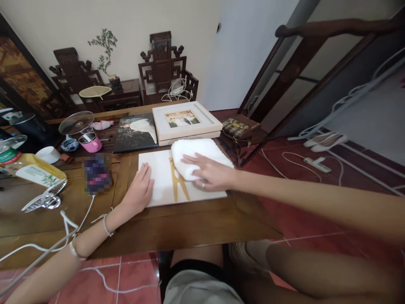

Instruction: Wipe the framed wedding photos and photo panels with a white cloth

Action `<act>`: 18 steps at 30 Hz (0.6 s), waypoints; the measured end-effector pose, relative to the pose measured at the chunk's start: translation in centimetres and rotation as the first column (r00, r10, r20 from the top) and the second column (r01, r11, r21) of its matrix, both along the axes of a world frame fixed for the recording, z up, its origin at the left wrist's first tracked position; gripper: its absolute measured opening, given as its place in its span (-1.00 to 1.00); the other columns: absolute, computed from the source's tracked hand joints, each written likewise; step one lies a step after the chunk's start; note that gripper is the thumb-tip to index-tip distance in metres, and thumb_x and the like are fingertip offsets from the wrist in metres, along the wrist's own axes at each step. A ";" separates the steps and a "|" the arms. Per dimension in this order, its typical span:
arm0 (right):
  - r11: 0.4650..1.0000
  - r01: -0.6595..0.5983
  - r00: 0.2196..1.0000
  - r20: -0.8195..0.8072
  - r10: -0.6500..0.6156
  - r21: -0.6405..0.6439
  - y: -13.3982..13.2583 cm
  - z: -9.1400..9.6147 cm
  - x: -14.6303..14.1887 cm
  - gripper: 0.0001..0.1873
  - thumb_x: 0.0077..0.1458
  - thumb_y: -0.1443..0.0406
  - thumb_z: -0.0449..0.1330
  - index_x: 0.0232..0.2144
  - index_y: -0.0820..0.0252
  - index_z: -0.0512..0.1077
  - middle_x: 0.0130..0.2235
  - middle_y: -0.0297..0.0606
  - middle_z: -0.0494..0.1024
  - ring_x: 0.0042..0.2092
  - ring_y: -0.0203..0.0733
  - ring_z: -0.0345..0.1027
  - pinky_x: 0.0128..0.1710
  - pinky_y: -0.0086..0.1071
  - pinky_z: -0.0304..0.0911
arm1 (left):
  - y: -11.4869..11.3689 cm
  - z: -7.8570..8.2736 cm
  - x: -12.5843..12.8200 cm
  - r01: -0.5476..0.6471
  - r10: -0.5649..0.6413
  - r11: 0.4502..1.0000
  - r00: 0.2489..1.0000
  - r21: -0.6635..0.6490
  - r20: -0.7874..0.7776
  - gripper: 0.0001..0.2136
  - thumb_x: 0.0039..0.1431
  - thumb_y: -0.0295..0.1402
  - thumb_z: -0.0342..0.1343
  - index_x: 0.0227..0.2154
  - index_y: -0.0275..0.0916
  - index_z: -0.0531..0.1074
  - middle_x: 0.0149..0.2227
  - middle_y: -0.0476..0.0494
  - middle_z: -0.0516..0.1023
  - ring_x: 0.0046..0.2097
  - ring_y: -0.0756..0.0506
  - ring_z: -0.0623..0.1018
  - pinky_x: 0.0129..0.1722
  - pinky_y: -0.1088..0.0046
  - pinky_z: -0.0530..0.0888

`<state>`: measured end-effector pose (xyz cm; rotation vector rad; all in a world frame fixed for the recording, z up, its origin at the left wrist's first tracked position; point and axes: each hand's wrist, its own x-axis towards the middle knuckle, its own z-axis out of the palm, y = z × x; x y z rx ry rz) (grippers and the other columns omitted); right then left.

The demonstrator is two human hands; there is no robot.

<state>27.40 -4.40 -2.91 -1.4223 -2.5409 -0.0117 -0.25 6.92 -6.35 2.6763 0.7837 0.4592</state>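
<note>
While my left hand (139,190) lies flat and empty on the white board's (160,169) left edge, my right hand (211,172) spreads over the towel (198,148) on its right part; whether it grips, I cannot tell. The towel should be light and squashy, best held by its near fold. It looks white, fluffy, thickly folded.

A pale wall (193,25) is rising behind the wooden surface (196,230), two carved dark chairs (161,61) are standing past its far edge, and a little potted tree (107,50) is kinda sitting between them. Red floor tiles (300,211) are running under the surface, another chair (292,67) is looming to its right.
</note>
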 end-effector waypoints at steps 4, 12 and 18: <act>0.994 -0.086 0.996 -0.027 0.088 0.061 -4.0 -0.3 -1.4 -0.84 0.03 0.37 0.14 -0.45 0.30 0.53 0.25 0.22 0.22 0.33 0.24 -0.09 0.25 0.22 -0.08 | -0.1 -0.1 0.0 -0.005 0.005 0.999 1.000 0.032 -0.015 -0.49 0.39 -0.26 -0.29 0.29 -0.49 0.02 0.36 -0.53 0.01 0.40 -0.28 -0.04 0.34 0.03 0.03; 0.960 -0.249 0.969 0.027 0.247 0.125 -7.4 -0.8 -1.6 -0.87 -0.04 0.32 0.19 -0.57 0.20 0.49 0.26 0.10 0.26 0.33 0.19 -0.07 0.25 0.14 -0.04 | -0.3 0.1 0.2 -0.002 0.004 0.999 0.999 0.040 -0.054 -0.49 0.39 -0.26 -0.27 0.29 -0.47 0.01 0.36 -0.52 0.00 0.40 -0.30 -0.05 0.33 -0.01 0.06; 0.987 -0.133 0.989 0.076 0.127 0.088 -4.2 -0.2 -0.8 -0.83 0.06 0.32 0.14 -0.43 0.26 0.53 0.23 0.20 0.28 0.30 0.19 0.03 0.20 0.14 0.06 | -0.4 0.2 0.3 -0.005 0.006 0.999 0.998 0.032 -0.056 -0.48 0.38 -0.24 -0.26 0.28 -0.47 0.03 0.36 -0.52 0.01 0.40 -0.30 -0.03 0.33 -0.01 0.07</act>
